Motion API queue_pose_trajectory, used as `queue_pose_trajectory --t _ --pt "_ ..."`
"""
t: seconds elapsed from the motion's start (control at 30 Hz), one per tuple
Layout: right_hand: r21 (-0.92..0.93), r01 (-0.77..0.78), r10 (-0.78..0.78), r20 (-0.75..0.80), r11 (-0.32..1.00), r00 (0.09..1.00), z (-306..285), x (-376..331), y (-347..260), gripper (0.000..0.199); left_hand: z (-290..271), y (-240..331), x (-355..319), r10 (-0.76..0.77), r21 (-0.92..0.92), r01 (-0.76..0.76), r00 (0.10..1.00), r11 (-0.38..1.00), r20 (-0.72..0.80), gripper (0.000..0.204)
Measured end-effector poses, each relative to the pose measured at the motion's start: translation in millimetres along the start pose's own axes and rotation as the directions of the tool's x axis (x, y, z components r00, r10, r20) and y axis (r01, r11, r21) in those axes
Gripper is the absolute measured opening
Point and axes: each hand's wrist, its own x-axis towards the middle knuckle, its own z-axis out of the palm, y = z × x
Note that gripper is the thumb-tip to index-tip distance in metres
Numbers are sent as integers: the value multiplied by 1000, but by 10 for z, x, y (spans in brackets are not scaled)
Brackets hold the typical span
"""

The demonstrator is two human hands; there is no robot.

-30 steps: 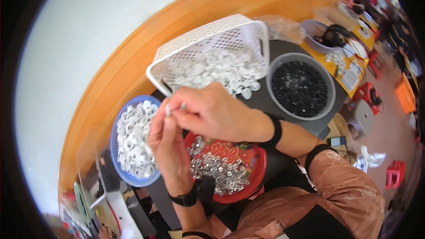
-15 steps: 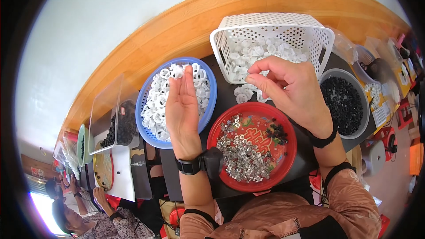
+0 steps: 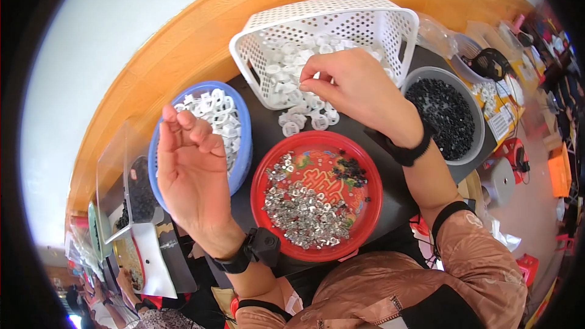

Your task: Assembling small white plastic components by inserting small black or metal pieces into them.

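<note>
Closest to the body, the person's brown sleeve (image 3: 481,250) shows at the lower right. Just ahead, a round red tray (image 3: 258,207) sits on a dark table (image 3: 265,119). Shiny metal bits (image 3: 308,214) cover its left and lower part, and a small pile of black bits (image 3: 350,172) lies near its right edge.

To the left of the tray, the left hand (image 3: 194,176) is raised in front of a blue basket (image 3: 245,134), its palm in plain view and its fingers loosely curled, gripping nothing that shows. White plastic rings (image 3: 224,123) fill that basket.

The right hand (image 3: 365,88) is held out beyond the tray, thumb and forefinger nearly meeting; whether a piece is pinched between them, I cannot tell. Its fingertips are in front of white plastic pieces (image 3: 280,76) in a white basket (image 3: 329,11) lying on its side. More loose pieces (image 3: 319,120) lie on the table at its mouth.

To the right stands a grey bowl (image 3: 479,128) of black parts (image 3: 442,109). Farthest off, wooden panelling (image 3: 201,58) curves along the wall.
</note>
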Motion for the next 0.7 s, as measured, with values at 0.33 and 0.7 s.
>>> queue_pose_trajectory --t 0.33,0.7 --pt "-219 -116 217 524 969 824 561 -63 484 17 -31 -75 22 -15 91 12 999 996 29 20" --pt "316 -109 57 169 943 984 283 55 366 12 -14 -501 45 34 481 58 983 875 -181 34"
